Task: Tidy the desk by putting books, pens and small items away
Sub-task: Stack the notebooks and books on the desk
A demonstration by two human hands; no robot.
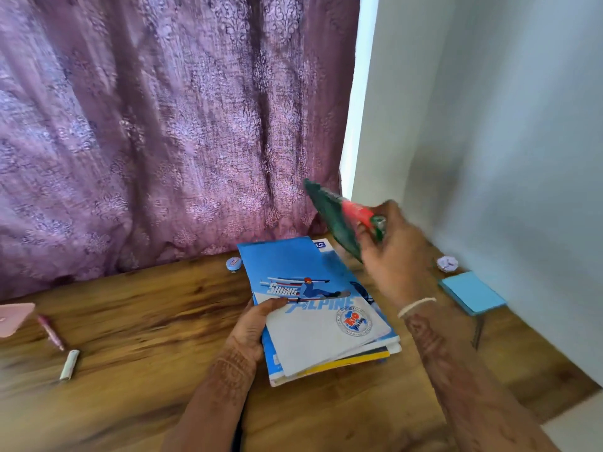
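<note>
Blue books (pixel 313 308) sit in a pile in the middle of the wooden desk (pixel 146 321). The left hand (pixel 257 324) holds the pile's edge, its fingers tucked under. The right hand (pixel 394 252) lifts a green and red book (pixel 336 213), fingers pinching it. To do this well, lay it flat on top and line up the edges. That book is blurry. Pens (pixel 52 332) wait at lower left.
</note>
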